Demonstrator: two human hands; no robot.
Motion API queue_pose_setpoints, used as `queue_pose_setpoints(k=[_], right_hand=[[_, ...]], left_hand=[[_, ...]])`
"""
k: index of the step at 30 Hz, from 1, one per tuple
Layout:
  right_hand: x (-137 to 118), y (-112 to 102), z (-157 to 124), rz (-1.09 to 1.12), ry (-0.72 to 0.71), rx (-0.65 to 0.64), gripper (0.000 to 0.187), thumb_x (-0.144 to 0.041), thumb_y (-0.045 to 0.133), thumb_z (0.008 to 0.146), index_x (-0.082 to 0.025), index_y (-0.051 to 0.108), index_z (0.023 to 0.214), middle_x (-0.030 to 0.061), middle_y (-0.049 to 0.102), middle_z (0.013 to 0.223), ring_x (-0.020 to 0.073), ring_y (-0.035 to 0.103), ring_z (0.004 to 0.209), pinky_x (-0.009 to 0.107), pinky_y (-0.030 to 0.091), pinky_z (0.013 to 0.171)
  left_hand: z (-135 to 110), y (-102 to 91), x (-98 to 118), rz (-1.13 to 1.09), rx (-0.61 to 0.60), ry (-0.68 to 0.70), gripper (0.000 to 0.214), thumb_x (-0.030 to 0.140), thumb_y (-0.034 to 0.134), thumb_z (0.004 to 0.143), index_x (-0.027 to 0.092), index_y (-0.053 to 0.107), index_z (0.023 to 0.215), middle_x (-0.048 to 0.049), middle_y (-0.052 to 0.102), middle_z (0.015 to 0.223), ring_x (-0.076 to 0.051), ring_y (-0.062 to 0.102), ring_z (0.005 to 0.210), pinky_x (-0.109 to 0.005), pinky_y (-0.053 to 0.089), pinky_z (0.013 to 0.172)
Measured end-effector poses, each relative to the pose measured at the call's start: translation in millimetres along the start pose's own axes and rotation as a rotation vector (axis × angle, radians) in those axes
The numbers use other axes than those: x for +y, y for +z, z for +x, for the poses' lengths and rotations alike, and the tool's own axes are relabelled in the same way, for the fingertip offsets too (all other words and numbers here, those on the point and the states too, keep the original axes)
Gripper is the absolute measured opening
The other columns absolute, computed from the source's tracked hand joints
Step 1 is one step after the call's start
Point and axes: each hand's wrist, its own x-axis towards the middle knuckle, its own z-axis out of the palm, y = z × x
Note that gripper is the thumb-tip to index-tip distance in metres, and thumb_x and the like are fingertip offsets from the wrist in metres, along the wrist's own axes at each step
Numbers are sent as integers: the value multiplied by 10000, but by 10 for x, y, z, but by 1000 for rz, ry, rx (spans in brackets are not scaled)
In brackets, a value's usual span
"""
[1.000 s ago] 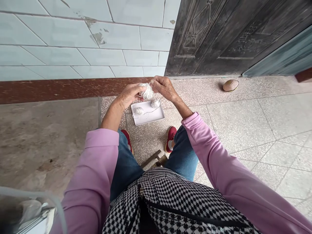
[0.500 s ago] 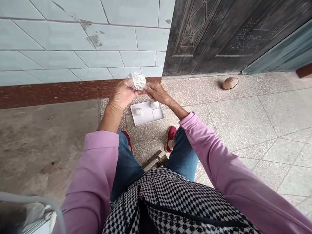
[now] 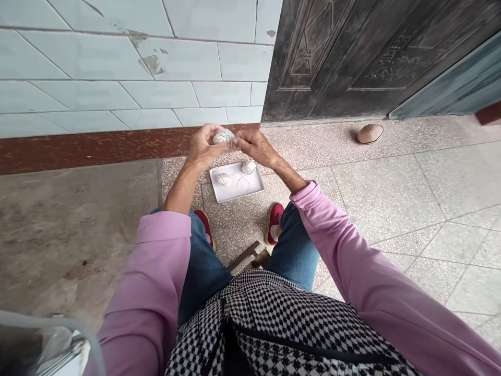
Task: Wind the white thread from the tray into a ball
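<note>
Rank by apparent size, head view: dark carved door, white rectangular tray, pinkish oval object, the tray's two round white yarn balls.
Carved door
Tray
Oval object
Left yarn ball and right yarn ball: too alike to rank

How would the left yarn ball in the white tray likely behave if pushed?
The left yarn ball would probably roll, being rounded, though the low rim of the white tray might stop it. Its wound strands suggest it is light and would squash when gripped.

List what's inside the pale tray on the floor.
The pale tray holds a left yarn ball, a right yarn ball near the far corner, and some loose thread. Whatever lies directly beneath the balls is covered.
</note>
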Motion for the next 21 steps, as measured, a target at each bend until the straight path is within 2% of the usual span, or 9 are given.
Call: queue_pose_setpoints(k=[4,8,11,14,17,19,21], right_hand=[[13,-135,36,77,96,117,582,-569,699,1410,-226,632,946,0,550,846,194,480,791,340,475,798],[1,-144,66,125,135,168,635,-619,713,1410,-234,564,928,-6,524,864,169,425,774,313,453,736],[9,-95,93,118,151,192,679,-688,764,1373,-247,523,917,-11,478,852,190,446,807,302,444,728],[41,-34,134,108,153,192,640,-651,709,1405,-243,538,942,-3,511,888,200,479,875,296,454,776],[76,34,153,15,150,89,499,-395,623,1441,-214,598,977,8,586,954,193,527,950,305,474,894],[93,88,139,-80,150,-7,440,-231,585,1413,-194,634,977,7,611,958,192,547,964,325,466,977],[97,144,106,-126,117,-93,403,-184,590,1384,-186,664,988,6,628,956,198,564,961,346,466,1029]], left_hand=[[-103,-50,76,-54,-228,-85,558,424,1133,749,216,860,1189,-132,862,1138,-281,815,923,-369,693,759],[-165,-47,137,-196,-348,-101,588,494,1140,739,225,887,1197,-150,879,1215,-323,868,1041,-361,719,763],[-179,-12,157,-273,-323,-102,589,496,1121,709,256,847,1172,-142,873,1231,-370,888,1142,-398,757,793],[-154,-18,146,-348,-268,-59,567,478,1095,684,290,796,1129,-131,873,1274,-387,884,1239,-425,777,833],[-77,-89,97,-394,-202,4,522,463,1079,702,317,757,1087,-116,883,1310,-413,868,1375,-467,802,932],[2,-152,32,-395,-138,36,506,482,1074,731,324,728,1063,-105,887,1338,-420,846,1457,-482,807,1001],[94,-200,-57,-361,-63,30,547,494,1085,717,326,697,1064,-92,886,1340,-406,850,1432,-473,804,1000]])
